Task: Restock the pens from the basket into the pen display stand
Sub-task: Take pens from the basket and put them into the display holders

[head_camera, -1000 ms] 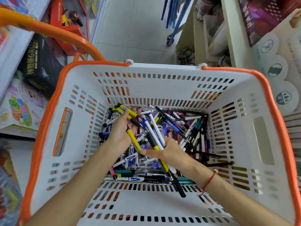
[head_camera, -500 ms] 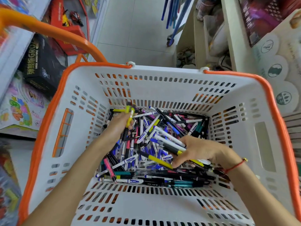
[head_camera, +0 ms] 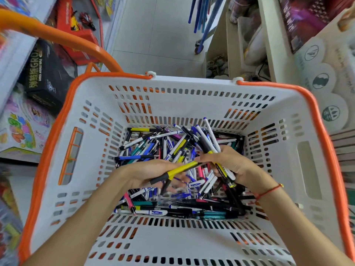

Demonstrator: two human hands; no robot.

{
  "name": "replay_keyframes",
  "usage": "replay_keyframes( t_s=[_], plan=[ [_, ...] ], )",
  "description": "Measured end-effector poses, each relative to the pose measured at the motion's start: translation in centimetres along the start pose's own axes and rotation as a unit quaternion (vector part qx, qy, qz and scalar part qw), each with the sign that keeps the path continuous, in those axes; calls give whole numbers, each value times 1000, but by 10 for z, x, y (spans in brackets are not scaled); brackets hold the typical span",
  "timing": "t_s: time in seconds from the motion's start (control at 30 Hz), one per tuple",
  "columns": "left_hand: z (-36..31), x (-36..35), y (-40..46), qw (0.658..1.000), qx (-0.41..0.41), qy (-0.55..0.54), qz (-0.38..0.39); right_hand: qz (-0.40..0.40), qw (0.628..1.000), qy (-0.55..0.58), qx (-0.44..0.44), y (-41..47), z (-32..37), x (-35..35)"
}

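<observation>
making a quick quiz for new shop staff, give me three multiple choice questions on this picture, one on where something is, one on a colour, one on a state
1. Where do the loose pens lie?
A. on the floor tiles
B. at the bottom of the basket
C. on a shelf

2. What colour is the basket's rim?
A. orange
B. green
C. black

3. What is the right hand doing?
A. hanging idle outside the basket
B. pressing flat on the basket wall
C. gripping a bunch of pens

Answers:
1 B, the pile fills the basket floor.
2 A, an orange band edges the white walls.
3 C, its fingers curl round several pens, while the left hand holds a yellow pen.
</observation>
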State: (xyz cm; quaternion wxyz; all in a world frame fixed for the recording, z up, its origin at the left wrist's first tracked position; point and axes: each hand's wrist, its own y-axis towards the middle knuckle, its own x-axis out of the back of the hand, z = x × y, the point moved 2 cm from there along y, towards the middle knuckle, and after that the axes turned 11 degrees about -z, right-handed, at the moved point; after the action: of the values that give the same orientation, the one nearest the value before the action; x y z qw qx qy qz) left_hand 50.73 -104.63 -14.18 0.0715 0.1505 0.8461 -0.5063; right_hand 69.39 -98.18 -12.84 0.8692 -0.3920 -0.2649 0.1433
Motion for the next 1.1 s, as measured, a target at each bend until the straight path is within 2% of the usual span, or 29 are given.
replay_keyframes(
  t_s=[0.07, 0.13, 0.23, 0.33, 0.43, 0.5, 0.6, 0.67, 0.73, 0.87, 1.0, 1.1],
  plan=[
    [-2, 0, -2, 997, 21, -67, 25, 0, 999, 28, 15, 1, 0, -5],
    [-3, -1, -4, 997, 15, -66, 23, 0, 999, 36, 31, 0, 1, -7],
    [-5, -2, -5, 999, -21, -24, 25, 11, 998, 41, 45, -3, 2, -11],
    [-5, -2, -4, 998, -41, 57, -1, 39, 995, 84, 20, -8, 3, -15],
    [-3, 2, 1, 992, -56, 79, -77, 80, 986, 146, -1, -12, 5, -18],
    [-4, 5, 2, 979, -84, 84, -164, 107, 972, 207, -2, -13, 9, -20],
    [-9, 6, 1, 957, -134, -27, -256, 145, 960, 238, 11, -17, 16, -23],
    [-13, 2, -2, 947, -159, -118, -252, 161, 957, 241, 15, -22, 15, -28],
    [-14, -5, -4, 951, -169, -137, -219, 153, 968, 196, 38, -26, 12, -35],
    [-12, -10, -3, 963, -153, -70, -213, 132, 983, 113, 60, -31, 10, -39],
    [-14, -6, -3, 965, -165, -8, -202, 139, 978, 141, 64, -31, 11, -38],
    [-16, -8, -4, 969, -176, -27, -169, 153, 975, 149, 56, -30, 11, -38]
  ],
)
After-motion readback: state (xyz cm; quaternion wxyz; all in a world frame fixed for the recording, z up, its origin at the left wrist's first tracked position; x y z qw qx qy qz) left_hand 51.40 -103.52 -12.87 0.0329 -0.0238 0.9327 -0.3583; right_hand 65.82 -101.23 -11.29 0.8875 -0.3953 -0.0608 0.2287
